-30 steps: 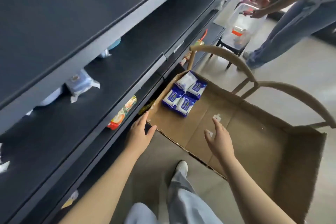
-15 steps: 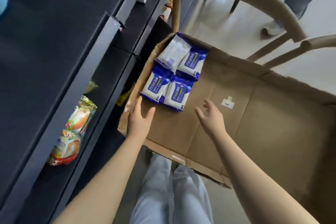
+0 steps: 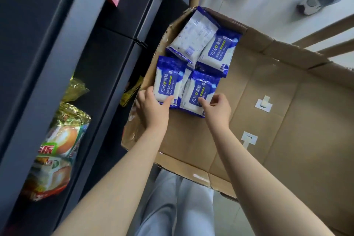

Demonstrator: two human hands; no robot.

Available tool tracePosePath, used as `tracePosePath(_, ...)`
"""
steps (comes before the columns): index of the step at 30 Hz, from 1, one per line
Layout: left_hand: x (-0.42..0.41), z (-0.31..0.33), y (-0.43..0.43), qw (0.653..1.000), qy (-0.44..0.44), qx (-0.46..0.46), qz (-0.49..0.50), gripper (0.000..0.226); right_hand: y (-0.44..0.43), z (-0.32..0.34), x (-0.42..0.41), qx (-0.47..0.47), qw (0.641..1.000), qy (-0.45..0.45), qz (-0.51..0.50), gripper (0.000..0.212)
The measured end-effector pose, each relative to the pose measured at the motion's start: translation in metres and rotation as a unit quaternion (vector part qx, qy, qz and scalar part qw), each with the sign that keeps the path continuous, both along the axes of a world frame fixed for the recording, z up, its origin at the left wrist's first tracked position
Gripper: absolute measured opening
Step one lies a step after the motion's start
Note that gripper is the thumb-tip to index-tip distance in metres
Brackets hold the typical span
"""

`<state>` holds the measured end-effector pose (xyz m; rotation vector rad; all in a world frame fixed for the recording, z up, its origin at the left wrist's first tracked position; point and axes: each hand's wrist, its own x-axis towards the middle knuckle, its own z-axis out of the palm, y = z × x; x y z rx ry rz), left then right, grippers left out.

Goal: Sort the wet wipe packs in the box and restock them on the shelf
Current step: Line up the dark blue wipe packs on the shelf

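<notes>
Though blurred at its edges, plainly shelving on the far left: a tiered dark grey metal shelf (image 3: 63, 59), with a crinkled foil snack bag in green, red and gold (image 3: 53, 149) on a lower tier. Further right, in the shadow just left of the box wall, a small yellow packet (image 3: 132, 90). Next, an open brown cardboard box (image 3: 287, 111) just beside the shelf, with four blue-and-white plastic wet wipe packs (image 3: 216, 51) clustered in its far left corner.

Front-left wipe pack (image 3: 168, 80) gripped at its near end by the left hand (image 3: 151, 109), thumb on the printed face, fingers curled round the left edge. Front-right wipe pack (image 3: 199, 94) pinched at its near edge by the right hand (image 3: 218, 109), fingertips bent onto the label. Behind these, a face-down pack (image 3: 193, 38) touching a face-up pack (image 3: 222, 57), both against the far wall.

On the bare box floor to the right, two white paper stickers (image 3: 264, 103). Below, pale grey trousers (image 3: 172, 207). Top right, a grey-and-white shoe (image 3: 308, 5) on pale flooring.
</notes>
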<state>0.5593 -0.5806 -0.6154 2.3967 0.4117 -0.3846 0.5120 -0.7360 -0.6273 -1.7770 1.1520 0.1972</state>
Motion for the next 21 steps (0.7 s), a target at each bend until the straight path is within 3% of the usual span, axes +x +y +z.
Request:
tracePosePath(4,-0.002,0.009,-0.001,0.997,0.02,-0.031,0.061,0.044,0.005,0.012,-0.002,0.017,0.999,-0.011,-0.03,0.028)
tracePosePath(10,-0.022,0.059,0.014,0.973,0.032,-0.18,0.139,0.027,0.001,0.069,-0.026,0.201,0.965,-0.112,-0.127,0.019)
tracePosePath(14,-0.053,0.135,0.022,0.946,0.027,-0.279,0.16,0.024,-0.014,0.15,-0.049,0.301,0.927,-0.19,-0.12,0.028)
tracePosePath(18,-0.083,0.24,0.029,0.922,-0.032,-0.347,0.169,0.016,-0.024,0.257,-0.062,0.381,0.885,-0.229,-0.137,0.011)
tracePosePath(21,-0.1,0.318,0.04,0.902,-0.108,-0.377,0.179,0.015,-0.021,0.334,-0.061,0.381,0.881,-0.27,-0.075,0.006)
